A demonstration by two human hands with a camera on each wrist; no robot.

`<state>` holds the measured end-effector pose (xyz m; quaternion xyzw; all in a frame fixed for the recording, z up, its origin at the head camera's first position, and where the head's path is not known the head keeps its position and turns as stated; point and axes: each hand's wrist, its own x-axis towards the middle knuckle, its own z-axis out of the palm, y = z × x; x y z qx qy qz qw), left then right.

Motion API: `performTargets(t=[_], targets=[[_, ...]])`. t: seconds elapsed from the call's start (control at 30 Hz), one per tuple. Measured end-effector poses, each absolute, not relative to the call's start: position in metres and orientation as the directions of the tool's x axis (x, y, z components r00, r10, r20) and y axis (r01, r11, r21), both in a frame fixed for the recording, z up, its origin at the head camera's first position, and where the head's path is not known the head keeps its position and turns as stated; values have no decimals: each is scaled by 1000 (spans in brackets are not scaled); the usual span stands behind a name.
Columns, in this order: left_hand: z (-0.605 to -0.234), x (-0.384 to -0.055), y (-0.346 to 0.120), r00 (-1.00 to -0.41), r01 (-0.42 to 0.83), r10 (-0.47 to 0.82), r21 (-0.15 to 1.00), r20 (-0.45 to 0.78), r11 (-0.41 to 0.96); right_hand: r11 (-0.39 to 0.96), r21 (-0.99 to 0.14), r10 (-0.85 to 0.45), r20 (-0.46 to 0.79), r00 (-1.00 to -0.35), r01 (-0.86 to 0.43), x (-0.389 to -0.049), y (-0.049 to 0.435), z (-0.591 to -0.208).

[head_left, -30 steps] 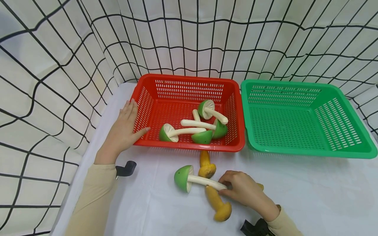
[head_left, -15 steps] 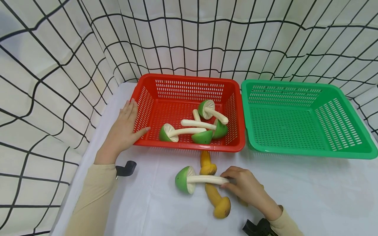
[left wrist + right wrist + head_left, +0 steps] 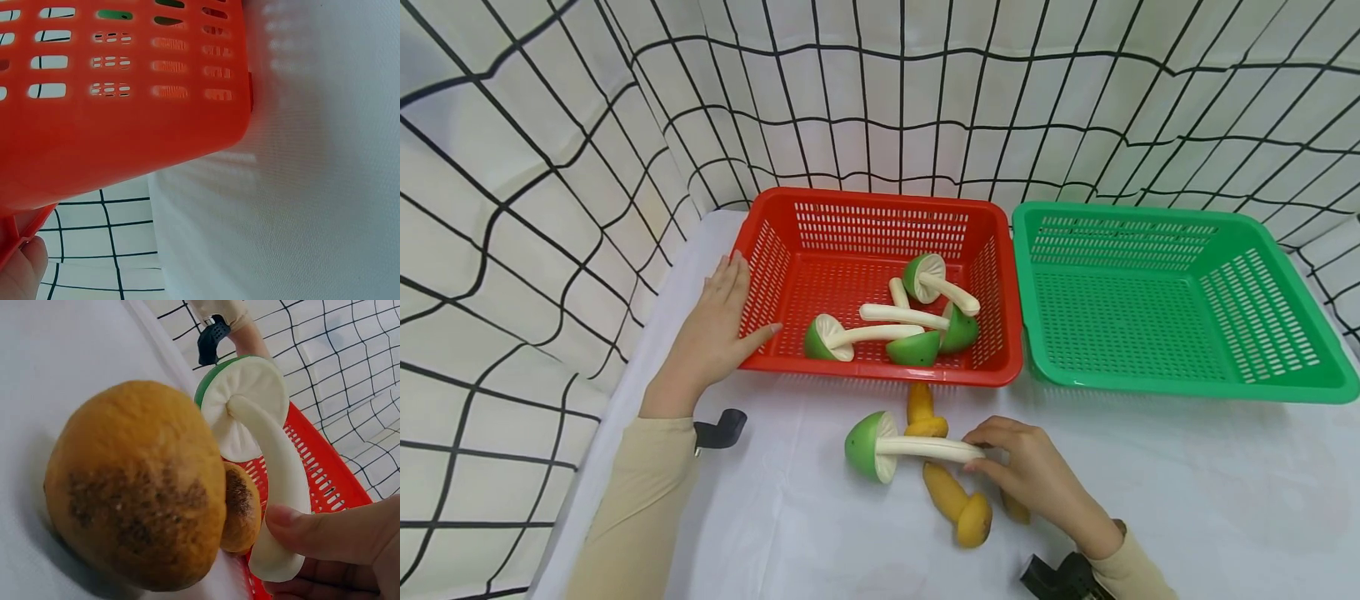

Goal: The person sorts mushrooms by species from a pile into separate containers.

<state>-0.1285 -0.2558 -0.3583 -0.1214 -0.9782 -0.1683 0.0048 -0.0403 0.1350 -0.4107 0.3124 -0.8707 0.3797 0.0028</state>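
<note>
My right hand (image 3: pixel 1037 467) pinches the end of the white stem of a green-capped mushroom (image 3: pixel 868 447), thumb on one side and fingers on the other. The mushroom's cap points left, and its stem crosses over the yellow mushrooms in the head view. One yellow mushroom (image 3: pixel 958 504) lies below the stem, another (image 3: pixel 922 412) lies above it by the red basket (image 3: pixel 880 372), and a third (image 3: pixel 1015 507) is partly hidden by my right hand. My left hand (image 3: pixel 707 333) rests on the left rim of the red basket, thumb over the front corner.
Several green-capped mushrooms (image 3: pixel 913 348) lie inside the red basket. A green basket (image 3: pixel 1195 392) stands to its right, against it. Black wire grid (image 3: pixel 901 125) with white cloth behind rises at the back and left. A white cloth (image 3: pixel 805 533) covers the table.
My right hand has lifted the green-capped mushroom slightly, and its stem has swung away from the lower yellow mushroom, which has rolled a little. My left hand stays on the red basket.
</note>
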Motion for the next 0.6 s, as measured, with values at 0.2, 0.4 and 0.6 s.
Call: performTargets(t=[0.2, 0.4, 0.6], targets=[[-359, -129, -256, -972, 233, 229, 325, 52, 917, 487, -667, -548, 269, -792, -564, -42, 136, -408], [-358, -128, -255, -969, 244, 239, 330, 56, 912, 432, -681, -535, 335, -776, -591, -43, 136, -401], [-359, -130, -255, -971, 238, 232, 320, 55, 917, 390, -688, -527, 378, -761, -612, -43, 136, -398]])
